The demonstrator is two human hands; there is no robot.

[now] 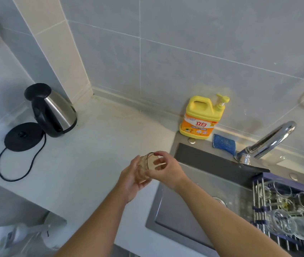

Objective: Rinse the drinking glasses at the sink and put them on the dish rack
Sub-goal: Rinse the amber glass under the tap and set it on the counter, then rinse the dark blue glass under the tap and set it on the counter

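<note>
Both hands are on the amber glass (143, 169), which is held in the air over the countertop (95, 164), just beside the left edge of the sink (184, 216) near its far-left corner. The glass is tipped onto its side, with its long axis running roughly left to right between the two palms. A dark arc of rim shows on the upper side, and the mouth seems to face the right hand, though I can't say for sure. The left hand (130, 182) cups the ribbed wall from the left and below, fingers curled round it. The right hand (169, 171) wraps it from the other side, thumb laid across the near face and fingers hooked over the top, a couple of them showing through the amber wall.

Across the right side of the sink sits the dish rack (258, 203), with clear glasses (286, 223) lying on it. The faucet (270, 141) arches at the far edge, with a blue scrubber (223, 145) and a yellow detergent bottle (201, 119) beside it. The kettle (52, 110) stands off its base (24, 139) toward the counter's far-left corner
</note>
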